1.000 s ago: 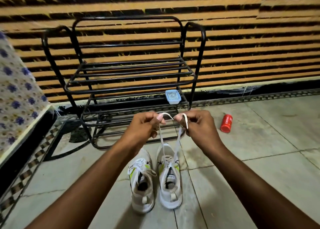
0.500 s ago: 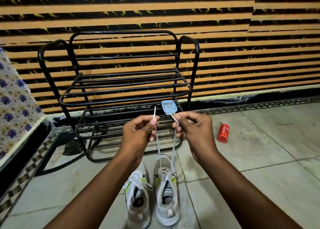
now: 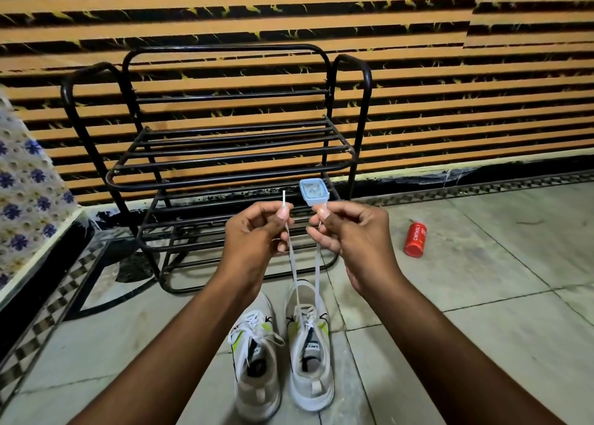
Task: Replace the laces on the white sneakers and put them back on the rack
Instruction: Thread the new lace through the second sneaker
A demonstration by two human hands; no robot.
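Lace ends (image 3: 316, 264) rose taut from the right sneaker (image 3: 309, 350) at six o'clock; my left hand (image 3: 254, 235) and right hand (image 3: 353, 235) each pinched one, rack (image 3: 225, 154) at twelve.

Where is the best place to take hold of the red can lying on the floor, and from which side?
Probably grip the red can across its round middle, coming from above. It lies on its side on the bare floor tiles, so fingers can close on both long flanks.
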